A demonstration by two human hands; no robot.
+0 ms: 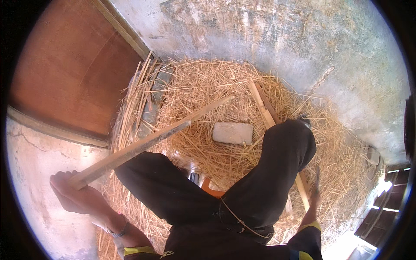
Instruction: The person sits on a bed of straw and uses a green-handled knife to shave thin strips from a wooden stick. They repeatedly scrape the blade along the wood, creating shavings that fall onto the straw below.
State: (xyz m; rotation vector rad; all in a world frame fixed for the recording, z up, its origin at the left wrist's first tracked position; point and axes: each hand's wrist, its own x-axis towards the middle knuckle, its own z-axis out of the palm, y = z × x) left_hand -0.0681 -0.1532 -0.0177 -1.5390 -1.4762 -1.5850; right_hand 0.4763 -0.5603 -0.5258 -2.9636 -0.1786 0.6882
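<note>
My left hand (78, 195) is raised at the left, fingers wrapped round the near end of a long wooden strip (143, 145). The strip slants up and to the right across my left knee, and its far part shows two tips, one pale and one greyish. Low beside my right leg is my right hand (313, 203), closed on a thin, dark, blade-like tool (317, 180) that points away from me. The tool is seen nearly edge-on, so its exact kind is unclear. A pale rectangular block (233, 133) lies on the straw between my knees.
Loose straw (203, 82) covers the floor. Wooden pieces (264, 104) lean past my right knee, with another strip (302, 190) near my right hand. Thin split sticks (138, 95) lie by the brown door panel (78, 65). A stained wall (277, 39) stands ahead.
</note>
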